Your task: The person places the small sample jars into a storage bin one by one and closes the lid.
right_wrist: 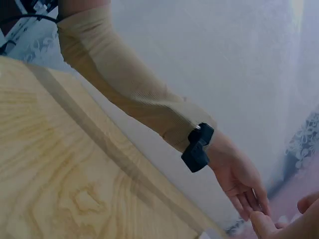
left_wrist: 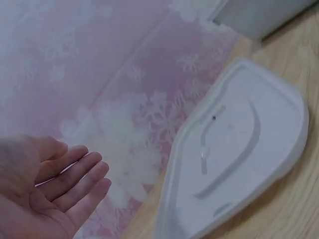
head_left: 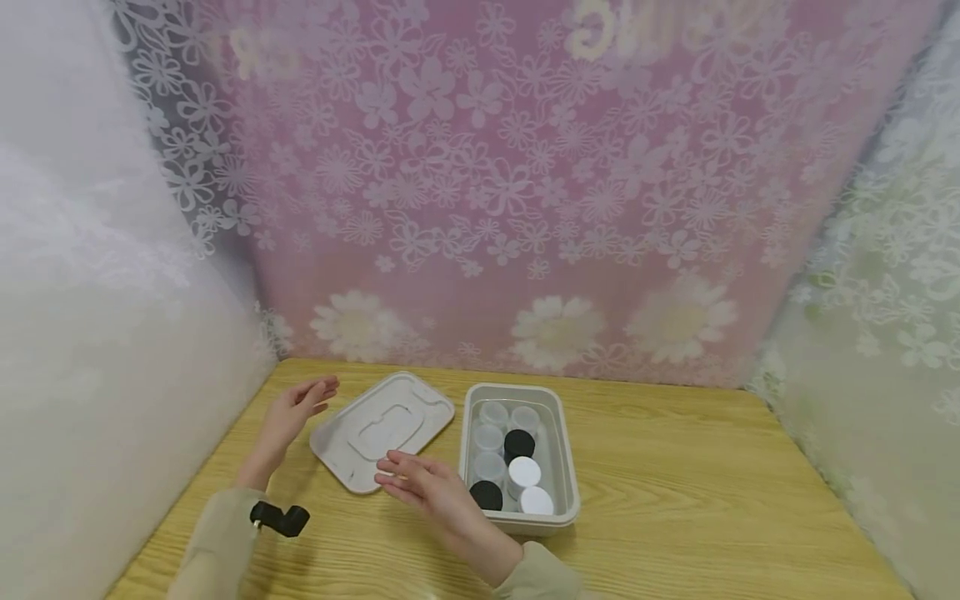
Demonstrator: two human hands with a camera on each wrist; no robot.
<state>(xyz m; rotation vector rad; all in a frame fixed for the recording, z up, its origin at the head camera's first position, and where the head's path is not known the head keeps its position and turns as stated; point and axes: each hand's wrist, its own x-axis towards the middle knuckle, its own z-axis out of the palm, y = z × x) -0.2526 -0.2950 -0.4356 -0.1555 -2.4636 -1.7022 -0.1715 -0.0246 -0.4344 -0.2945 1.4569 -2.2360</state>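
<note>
My left hand hovers just left of a pale grey plastic lid, its fingers relaxed and holding nothing. In the left wrist view the same hand has its palm turned up, and the lid lies to its right. My right hand reaches in front of the lid's near corner with loose fingers and nothing in them. To its right stands an uncovered grey plastic box. Inside are several small round containers: some clear, two with black tops, two with white tops.
Everything stands on a wood-grain table. A pink flowered curtain hangs behind its far edge, with pale walls of cloth on the left and right. A black device is strapped to my left wrist.
</note>
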